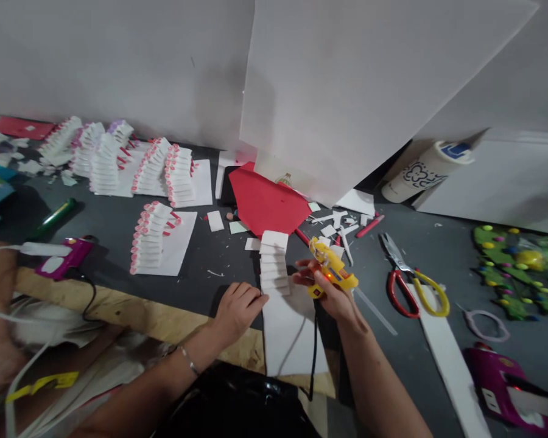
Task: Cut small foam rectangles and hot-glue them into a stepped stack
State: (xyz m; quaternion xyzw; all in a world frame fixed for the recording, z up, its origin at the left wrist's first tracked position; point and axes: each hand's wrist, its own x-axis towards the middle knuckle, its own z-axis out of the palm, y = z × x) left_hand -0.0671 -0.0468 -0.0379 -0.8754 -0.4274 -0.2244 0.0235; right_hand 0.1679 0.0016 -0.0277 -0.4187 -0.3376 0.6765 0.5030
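Observation:
My right hand (331, 292) is wrapped round a yellow hot glue gun (333, 271) with a lit orange light. A clear glue stick (378, 313) sticks out of its back. The gun is just right of a long white sheet (292, 340), which bears overlapping white paper flaps (274, 267) along its far part. At the sheet's left edge my left hand (240, 311) has its fingers curled, thumb and forefinger pinching the edge beside the lowest flap. Beyond the flaps lies a red sheet (271, 201).
Scissors (404, 277) with red and yellow handles lie to the right, near a white tumbler (422, 173). Several flap-covered cards (153, 240) stand at left. Purple power sockets (64, 258) sit at both sides. At far left is another person's arm (0, 304).

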